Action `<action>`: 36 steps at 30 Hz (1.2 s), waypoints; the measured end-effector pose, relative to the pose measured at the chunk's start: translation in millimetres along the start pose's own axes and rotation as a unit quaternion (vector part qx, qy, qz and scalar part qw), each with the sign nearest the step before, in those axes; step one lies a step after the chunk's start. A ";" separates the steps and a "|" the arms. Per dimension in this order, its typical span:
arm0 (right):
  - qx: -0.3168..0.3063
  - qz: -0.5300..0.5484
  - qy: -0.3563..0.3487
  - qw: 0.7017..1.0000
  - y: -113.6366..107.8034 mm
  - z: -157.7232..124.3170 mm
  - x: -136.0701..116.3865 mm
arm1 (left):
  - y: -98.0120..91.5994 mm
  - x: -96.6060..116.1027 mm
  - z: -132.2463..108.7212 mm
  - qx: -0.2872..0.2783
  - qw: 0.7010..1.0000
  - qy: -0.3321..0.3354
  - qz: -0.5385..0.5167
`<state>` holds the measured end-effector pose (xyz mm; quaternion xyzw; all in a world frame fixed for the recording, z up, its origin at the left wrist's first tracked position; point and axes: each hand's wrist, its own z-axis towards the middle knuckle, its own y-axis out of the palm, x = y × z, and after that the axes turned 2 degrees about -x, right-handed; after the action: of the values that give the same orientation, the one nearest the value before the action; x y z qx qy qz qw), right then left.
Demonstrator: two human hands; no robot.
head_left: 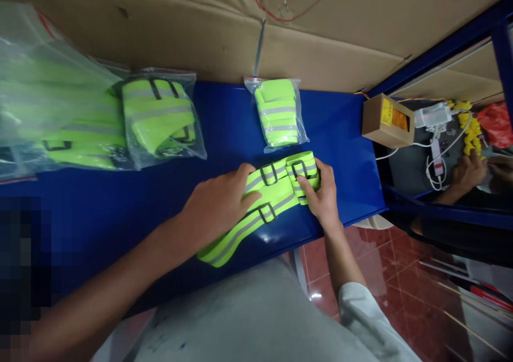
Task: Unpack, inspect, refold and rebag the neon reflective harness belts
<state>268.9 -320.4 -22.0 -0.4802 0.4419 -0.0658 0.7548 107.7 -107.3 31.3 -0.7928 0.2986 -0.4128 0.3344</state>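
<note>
Over the blue table, a neon-yellow reflective strap point(276, 192) with grey stripes and black buckles stretches between my two hands. Its right end is folded into a short bundle, and my right hand point(321, 194) grips that end with the thumb on top beside a buckle. My left hand point(220, 199) pinches the strap farther left, thumb and fingers closed on it. A loose length of the strap trails below my left hand toward the table's front edge. Just beyond my hands lies a clear zip bag point(277, 113) with a folded neon-yellow strap inside.
Another bagged strap point(160, 116) and a large plastic bag point(68, 111) of straps lie at the left. Cardboard point(328, 47) lines the back. A small cardboard box point(388, 122) stands right, near a power strip point(437, 162) and another person's hand point(467, 170).
</note>
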 end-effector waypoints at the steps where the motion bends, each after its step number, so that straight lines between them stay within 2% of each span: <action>1: -0.002 0.001 0.000 1.000 -0.1 0.2 0.1 | -2.7 -8.2 0.1 -0.035 0.998 0.000 -0.054; 3: -0.003 0.004 0.002 1.000 -0.2 0.7 0.4 | -5.5 -23.5 0.2 -0.071 0.983 0.007 -0.168; 5: -0.002 0.008 0.005 1.000 0.0 1.0 1.2 | -5.1 -33.9 -0.9 -0.073 0.960 0.010 -0.270; 8: -0.003 0.013 0.006 1.000 0.4 1.0 3.5 | -2.2 -38.3 -6.0 -0.070 0.914 -0.007 -0.401; 10: -0.003 0.013 0.007 1.000 0.4 1.0 5.3 | -1.5 -37.7 -11.6 -0.061 0.889 -0.022 -0.454; 12: 0.000 0.012 0.010 1.000 0.2 1.2 6.6 | -2.5 -38.1 -18.3 -0.053 0.884 -0.026 -0.464; 16: -0.005 0.017 0.009 1.000 0.1 1.8 6.6 | -6.1 -44.6 -31.4 -0.055 0.897 -0.011 -0.439; 20: -0.006 0.017 0.018 1.000 1.3 2.0 5.1 | -2.3 -48.4 -36.4 0.005 0.930 0.005 -0.368; 23: -0.001 0.018 0.022 1.000 2.1 1.9 4.1 | 9.1 -43.3 -37.5 0.048 0.980 0.010 -0.194; 25: 0.000 0.019 0.021 1.000 2.0 1.9 3.4 | 16.5 -35.5 -40.7 0.074 0.996 0.005 -0.043; 27: 0.000 0.020 0.021 1.000 1.5 2.1 2.6 | 18.6 -24.5 -45.5 0.096 0.992 0.007 0.078; 29: 0.000 0.021 0.024 1.000 0.7 2.6 1.6 | 14.0 -11.4 -48.1 0.111 0.982 0.030 0.149; 33: -0.007 0.022 0.026 0.999 -1.2 5.0 1.0 | 1.9 14.0 -33.3 0.156 0.970 0.113 0.146; 36: -0.007 0.029 0.033 0.999 -1.9 7.9 4.2 | 13.2 23.8 -12.5 0.159 0.968 0.151 0.121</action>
<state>277.8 -318.4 -21.9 -0.4704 0.4811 -0.0566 0.7376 105.8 -136.6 37.4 -0.6157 0.3696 -0.5269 0.4546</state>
